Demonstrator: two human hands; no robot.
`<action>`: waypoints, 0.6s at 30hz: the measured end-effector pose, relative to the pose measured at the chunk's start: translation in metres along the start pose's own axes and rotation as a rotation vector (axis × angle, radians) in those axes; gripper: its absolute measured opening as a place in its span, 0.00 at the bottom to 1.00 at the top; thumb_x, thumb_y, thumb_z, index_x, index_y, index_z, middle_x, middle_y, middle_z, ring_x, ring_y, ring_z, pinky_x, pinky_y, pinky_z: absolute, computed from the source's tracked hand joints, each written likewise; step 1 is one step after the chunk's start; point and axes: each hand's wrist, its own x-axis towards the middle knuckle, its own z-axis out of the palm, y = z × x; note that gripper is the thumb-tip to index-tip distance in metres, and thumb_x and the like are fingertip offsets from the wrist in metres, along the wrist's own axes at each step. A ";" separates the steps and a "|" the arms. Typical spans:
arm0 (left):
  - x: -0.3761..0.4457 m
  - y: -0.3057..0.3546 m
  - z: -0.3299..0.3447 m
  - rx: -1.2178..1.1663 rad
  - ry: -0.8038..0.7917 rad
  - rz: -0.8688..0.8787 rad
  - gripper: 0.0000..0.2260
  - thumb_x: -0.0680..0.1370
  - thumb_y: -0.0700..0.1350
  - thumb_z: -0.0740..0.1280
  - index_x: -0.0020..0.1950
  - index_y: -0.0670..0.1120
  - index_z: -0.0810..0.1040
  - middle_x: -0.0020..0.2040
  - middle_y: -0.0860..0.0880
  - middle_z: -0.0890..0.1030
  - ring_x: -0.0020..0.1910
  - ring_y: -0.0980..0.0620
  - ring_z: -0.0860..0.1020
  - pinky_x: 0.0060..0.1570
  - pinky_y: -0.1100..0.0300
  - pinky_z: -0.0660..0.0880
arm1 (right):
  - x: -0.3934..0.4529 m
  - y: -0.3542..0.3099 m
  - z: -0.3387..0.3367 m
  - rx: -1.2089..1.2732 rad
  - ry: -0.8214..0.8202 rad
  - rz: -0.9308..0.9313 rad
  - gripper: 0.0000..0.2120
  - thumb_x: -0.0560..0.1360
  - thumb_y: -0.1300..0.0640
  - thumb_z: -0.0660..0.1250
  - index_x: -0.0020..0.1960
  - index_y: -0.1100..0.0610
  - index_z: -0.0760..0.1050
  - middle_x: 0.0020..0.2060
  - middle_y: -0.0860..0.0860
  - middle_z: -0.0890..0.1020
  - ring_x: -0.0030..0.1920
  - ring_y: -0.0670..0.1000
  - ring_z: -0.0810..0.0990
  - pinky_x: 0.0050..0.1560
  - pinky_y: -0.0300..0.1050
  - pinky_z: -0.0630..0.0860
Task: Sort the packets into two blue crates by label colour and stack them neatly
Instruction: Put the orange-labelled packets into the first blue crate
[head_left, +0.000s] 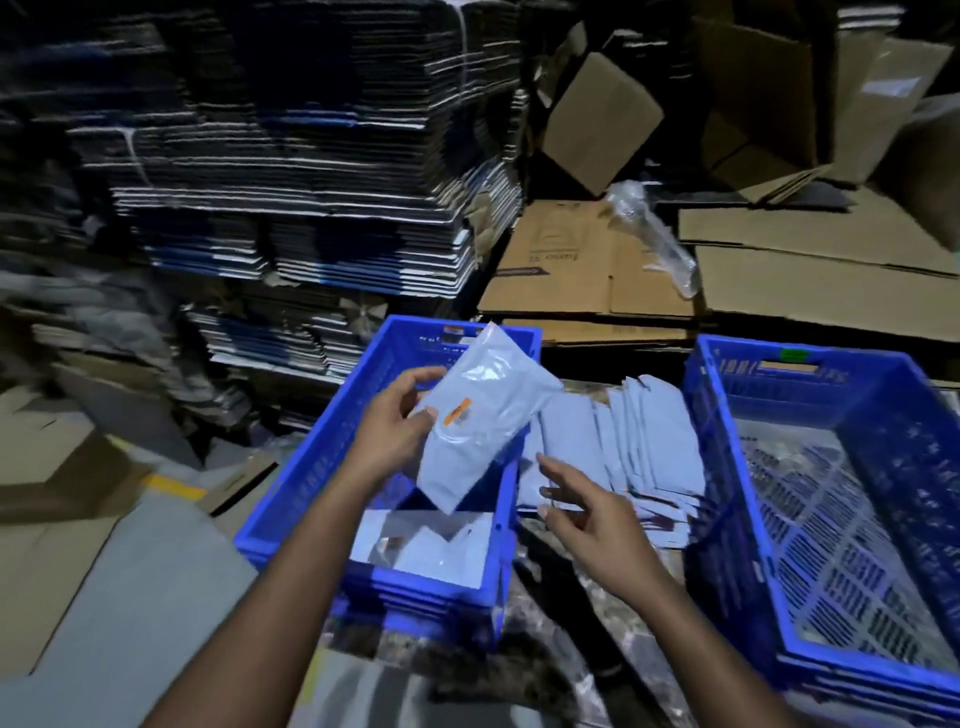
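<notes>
My left hand pinches a pale blue packet with an orange label, held tilted above the left blue crate. That crate has an orange tag on its far rim and packets lying on its floor. My right hand hovers with spread fingers, holding nothing, between the two crates and just in front of a row of pale blue packets. The right blue crate carries a green tag on its far rim, and its lattice floor shows bare.
Tall stacks of flattened dark cartons rise behind the left crate. Brown flattened cardboard and open boxes lie behind the right crate, with a clear plastic wrap on top. Both crates sit on further stacked crates.
</notes>
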 end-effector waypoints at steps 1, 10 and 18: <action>0.007 -0.007 -0.014 0.079 -0.021 0.009 0.22 0.70 0.40 0.64 0.60 0.61 0.79 0.50 0.41 0.83 0.47 0.41 0.80 0.50 0.47 0.77 | 0.004 0.002 0.010 -0.091 -0.031 0.006 0.23 0.78 0.56 0.68 0.71 0.41 0.71 0.65 0.41 0.78 0.61 0.37 0.78 0.58 0.34 0.75; 0.015 -0.084 -0.050 0.607 -0.439 -0.159 0.26 0.74 0.29 0.59 0.58 0.58 0.79 0.52 0.50 0.81 0.51 0.49 0.80 0.47 0.61 0.74 | 0.014 0.020 0.068 -0.467 -0.182 0.052 0.30 0.79 0.45 0.64 0.78 0.47 0.60 0.80 0.43 0.52 0.78 0.47 0.58 0.73 0.42 0.60; 0.009 -0.106 -0.018 0.521 -0.553 -0.164 0.20 0.80 0.35 0.61 0.64 0.57 0.79 0.63 0.51 0.79 0.59 0.50 0.79 0.57 0.51 0.77 | 0.026 0.033 0.044 -0.451 -0.094 0.026 0.25 0.79 0.49 0.66 0.74 0.50 0.68 0.75 0.48 0.67 0.76 0.47 0.62 0.69 0.26 0.51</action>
